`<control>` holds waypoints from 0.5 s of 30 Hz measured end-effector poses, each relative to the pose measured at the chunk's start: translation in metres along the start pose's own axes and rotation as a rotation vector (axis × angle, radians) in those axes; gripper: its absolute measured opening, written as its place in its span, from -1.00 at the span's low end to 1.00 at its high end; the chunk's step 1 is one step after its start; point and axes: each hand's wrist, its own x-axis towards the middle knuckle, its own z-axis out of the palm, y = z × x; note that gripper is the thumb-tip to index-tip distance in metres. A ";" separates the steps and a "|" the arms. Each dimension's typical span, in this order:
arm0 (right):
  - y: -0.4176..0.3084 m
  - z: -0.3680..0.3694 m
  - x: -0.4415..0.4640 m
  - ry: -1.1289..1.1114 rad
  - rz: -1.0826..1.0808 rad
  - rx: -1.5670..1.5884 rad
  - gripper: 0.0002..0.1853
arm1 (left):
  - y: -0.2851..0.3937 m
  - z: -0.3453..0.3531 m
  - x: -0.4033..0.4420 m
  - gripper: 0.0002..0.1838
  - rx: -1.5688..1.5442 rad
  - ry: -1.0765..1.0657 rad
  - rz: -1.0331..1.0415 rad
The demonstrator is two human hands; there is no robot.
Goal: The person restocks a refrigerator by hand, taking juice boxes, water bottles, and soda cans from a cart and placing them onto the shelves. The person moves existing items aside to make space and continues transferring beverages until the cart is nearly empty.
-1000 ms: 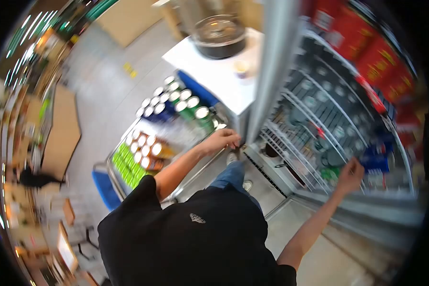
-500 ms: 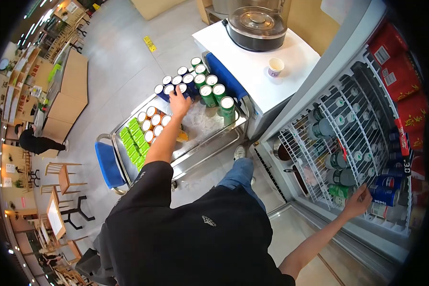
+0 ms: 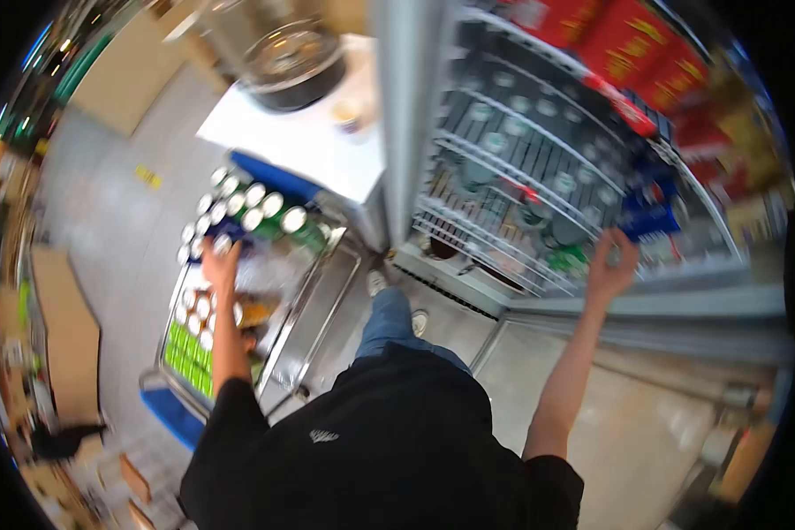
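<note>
My left hand [image 3: 221, 263] is over the metal cart [image 3: 284, 353], its fingers around the top of a dark blue can [image 3: 223, 241]. Green cans [image 3: 262, 221] stand beside the blue ones, with orange cans [image 3: 205, 307] and bright green cans [image 3: 188, 355] nearer me. At the open fridge, my right hand [image 3: 614, 265] has curled fingers close together just below blue Pepsi cans [image 3: 652, 217]; blur hides what they hold, if anything. Wire shelves [image 3: 521, 190] with bottles lie to its left.
A white counter [image 3: 256, 128] beyond the cart bears a round lidded appliance [image 3: 293, 66] and a paper cup [image 3: 348, 115]. The fridge's edge [image 3: 405, 115] stands between counter and shelves. Red packs [image 3: 632, 49] are at the upper right. A person in black [image 3: 62, 440] is far left.
The view has swung, shifting the cart, counter and fridge left in frame. Over the blue cans, my left hand's fingers have closed in. My right hand stays near the Pepsi cans.
</note>
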 end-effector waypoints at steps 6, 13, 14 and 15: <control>-0.107 -0.001 -0.027 -0.210 -0.019 0.444 -0.76 | 0.143 -0.119 -0.075 -0.35 -0.345 -0.004 0.194; -0.228 0.002 -0.014 -0.638 -0.252 0.861 -0.19 | 0.289 -0.125 -0.139 -0.23 -0.800 -0.288 0.871; -0.223 0.004 -0.014 -0.613 -0.221 0.789 -0.17 | 0.303 -0.124 -0.146 -0.19 -0.828 -0.296 0.898; -0.216 0.006 -0.012 -0.592 -0.227 0.746 -0.18 | 0.314 -0.124 -0.151 -0.16 -0.855 -0.306 0.923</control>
